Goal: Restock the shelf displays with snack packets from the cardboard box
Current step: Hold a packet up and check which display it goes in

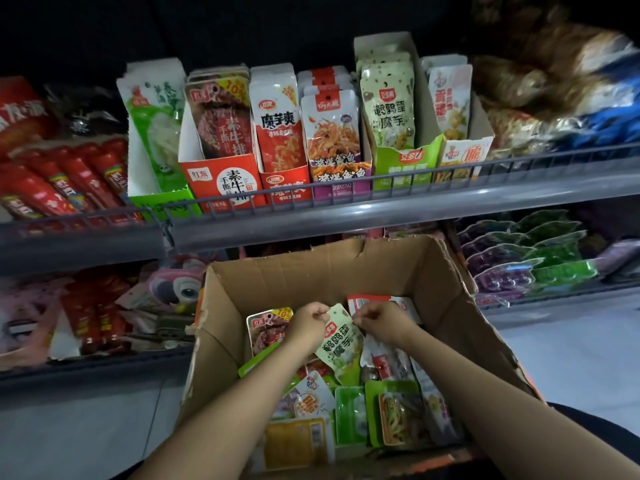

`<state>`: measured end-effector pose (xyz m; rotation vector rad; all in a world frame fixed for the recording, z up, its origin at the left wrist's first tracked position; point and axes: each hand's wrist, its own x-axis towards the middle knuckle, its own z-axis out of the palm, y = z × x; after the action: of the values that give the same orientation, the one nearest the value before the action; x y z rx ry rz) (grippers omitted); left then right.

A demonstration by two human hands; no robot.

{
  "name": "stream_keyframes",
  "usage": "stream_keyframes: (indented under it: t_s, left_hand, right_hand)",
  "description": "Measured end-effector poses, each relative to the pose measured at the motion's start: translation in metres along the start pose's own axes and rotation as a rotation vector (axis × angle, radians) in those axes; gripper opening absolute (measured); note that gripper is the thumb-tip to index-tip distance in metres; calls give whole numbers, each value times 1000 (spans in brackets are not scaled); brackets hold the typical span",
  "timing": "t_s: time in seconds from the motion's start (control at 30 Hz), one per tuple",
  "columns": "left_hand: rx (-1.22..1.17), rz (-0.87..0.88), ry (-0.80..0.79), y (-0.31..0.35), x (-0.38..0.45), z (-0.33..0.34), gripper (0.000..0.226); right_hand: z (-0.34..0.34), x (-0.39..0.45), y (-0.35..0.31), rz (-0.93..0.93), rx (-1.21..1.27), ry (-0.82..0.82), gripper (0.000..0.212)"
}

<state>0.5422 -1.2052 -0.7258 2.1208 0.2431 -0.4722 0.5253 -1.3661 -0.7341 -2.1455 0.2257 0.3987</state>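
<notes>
Left hand [306, 323] and right hand [379, 322], fingers curled, both pinch the top edge of a pale green printed snack packet [341, 341]. Packet hangs between and below them, inside the open brown cardboard box [311, 268]. Green display carton [405, 164] of matching packets sits on the grey wire-fronted shelf [346, 209] above the hands.

Cardboard box [277, 271] below and before upper shelf [346, 206]; display cartons [221, 181] side by side on shelf, behind its rail. Loose snack packets [398, 410] in box. Both hands inside box.
</notes>
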Motion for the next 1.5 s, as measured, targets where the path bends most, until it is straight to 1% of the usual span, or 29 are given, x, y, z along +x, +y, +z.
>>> stream_keyframes:
  t_s: [0.1, 0.3, 0.43, 0.53, 0.67, 0.73, 0.83, 0.9, 0.97, 1.03, 1.07, 1.13, 1.2, 1.27, 1.33, 1.5]
  left_hand:
    - [22, 76, 17, 14, -8, -18, 18]
    - [31, 214, 19, 49, -32, -52, 15]
    - [9, 286, -5, 75, -55, -67, 12]
    - [-60, 328, 39, 94, -71, -75, 14]
    - [-191, 329, 92, 121, -85, -85, 7]
    - [-226, 322, 87, 135, -91, -89, 10]
    - [-232, 330, 105, 155, -95, -94, 11]
    - [-247, 315, 112, 169, -96, -96, 14]
    - [-366, 241, 37, 183, -96, -97, 20]
    - [-518, 164, -94, 198, -98, -98, 25]
    - [-574, 153, -142, 205, -97, -99, 26]
    - [-655, 170, -177, 217, -90, -99, 32]
    - [-692, 206, -154, 229, -81, -98, 42]
    - [-708, 242, -113, 240, -73, -97, 47]
    - [-723, 280, -90, 251, -66, -97, 45]
    - [-779, 336, -53, 278, -47, -95, 41]
  right_hand:
    - [-5, -9, -12, -40, 57, 44, 2]
    - [-16, -33, -39, -117, 139, 76, 2]
    - [-32, -53, -60, -159, 150, 80, 10]
    - [-50, -70, -75, -186, 189, 100, 19]
    - [-76, -87, -94, -206, 269, 140, 21]
    - [-90, -95, -102, -226, 292, 164, 18]
    - [-112, -101, -111, -273, 294, 237, 21]
    - [-125, -102, -117, -274, 297, 286, 16]
    - [-138, -100, -122, -273, 337, 307, 14]
    - [-149, -99, -129, -281, 349, 336, 19]
    - [-154, -99, -132, -280, 351, 355, 18]
    - [-164, -96, -140, -283, 368, 375, 14]
    - [-175, -90, -146, -307, 315, 398, 15]
    - [-185, -83, -154, -332, 295, 436, 13]
    - [-196, -76, -162, -346, 302, 473, 18]
    - [-220, -56, -182, -348, 243, 560, 19]
